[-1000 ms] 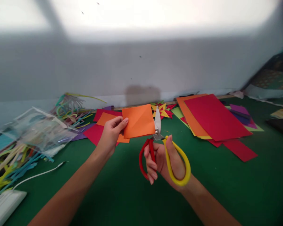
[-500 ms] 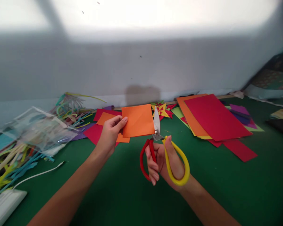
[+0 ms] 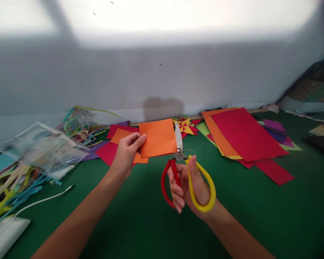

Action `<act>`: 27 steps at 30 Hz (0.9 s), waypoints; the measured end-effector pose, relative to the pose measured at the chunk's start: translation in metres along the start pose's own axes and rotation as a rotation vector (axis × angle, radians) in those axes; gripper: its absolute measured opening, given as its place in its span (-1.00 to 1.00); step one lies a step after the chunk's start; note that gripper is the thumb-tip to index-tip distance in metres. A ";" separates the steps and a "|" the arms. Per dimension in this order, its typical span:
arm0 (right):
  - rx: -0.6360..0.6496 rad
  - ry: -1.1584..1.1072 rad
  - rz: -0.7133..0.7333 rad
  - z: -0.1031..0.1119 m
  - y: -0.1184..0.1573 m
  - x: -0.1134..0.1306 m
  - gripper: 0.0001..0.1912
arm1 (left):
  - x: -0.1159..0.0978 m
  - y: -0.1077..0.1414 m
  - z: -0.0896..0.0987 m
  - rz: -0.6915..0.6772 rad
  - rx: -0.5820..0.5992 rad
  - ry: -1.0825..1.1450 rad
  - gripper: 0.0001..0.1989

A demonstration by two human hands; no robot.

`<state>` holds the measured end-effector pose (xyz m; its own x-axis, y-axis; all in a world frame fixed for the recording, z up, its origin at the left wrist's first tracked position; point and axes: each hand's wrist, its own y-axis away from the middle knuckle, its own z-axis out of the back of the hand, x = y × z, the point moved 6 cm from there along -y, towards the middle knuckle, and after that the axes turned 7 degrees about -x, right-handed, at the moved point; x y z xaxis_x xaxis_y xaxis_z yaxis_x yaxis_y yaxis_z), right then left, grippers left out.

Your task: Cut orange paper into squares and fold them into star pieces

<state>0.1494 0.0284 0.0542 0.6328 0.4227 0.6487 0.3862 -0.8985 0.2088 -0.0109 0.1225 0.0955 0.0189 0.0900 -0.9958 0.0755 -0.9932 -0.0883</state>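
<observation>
Between thumb and fingers, my left hand (image 3: pixel 129 149) pinches the left edge of an orange paper square (image 3: pixel 158 138), held upright above the table. My right hand (image 3: pixel 189 187) is closed around a pair of scissors (image 3: pixel 179 145) with one red and one yellow handle loop. The metal blades point up at the right edge of the orange paper; one blade shows in front, and the other seems hidden behind the sheet. Behind the left hand lie red paper (image 3: pixel 108 153) and smaller orange pieces on the green table (image 3: pixel 140 216).
Large red sheets (image 3: pixel 248 136) and other coloured paper lie at the right. Folded paper stars (image 3: pixel 186 126) sit by the wall. A clear plastic bag (image 3: pixel 51 147) and colourful paper strips (image 3: pixel 5 194) spread on the left, near a white device (image 3: pixel 9 233) with a cable.
The scissors' handles have drawn slightly closer together as my right hand squeezes. My left hand and the orange paper stay almost in place.
</observation>
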 end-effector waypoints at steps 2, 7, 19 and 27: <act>-0.008 0.005 0.001 0.000 0.000 0.000 -0.19 | 0.000 -0.001 0.000 0.001 -0.003 0.001 -0.62; -0.043 0.024 -0.002 0.000 0.001 0.001 -0.20 | 0.001 -0.001 0.000 0.001 0.000 0.002 -0.63; -0.104 0.080 -0.001 0.004 0.002 0.002 -0.20 | -0.001 0.000 0.000 0.004 -0.012 0.014 -0.62; -0.091 0.036 -0.040 0.005 0.001 0.000 -0.19 | -0.001 0.000 0.000 0.003 -0.012 0.013 -0.62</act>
<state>0.1524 0.0282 0.0506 0.5927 0.4558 0.6641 0.3471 -0.8885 0.3001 -0.0109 0.1224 0.0961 0.0325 0.0881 -0.9956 0.0870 -0.9926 -0.0850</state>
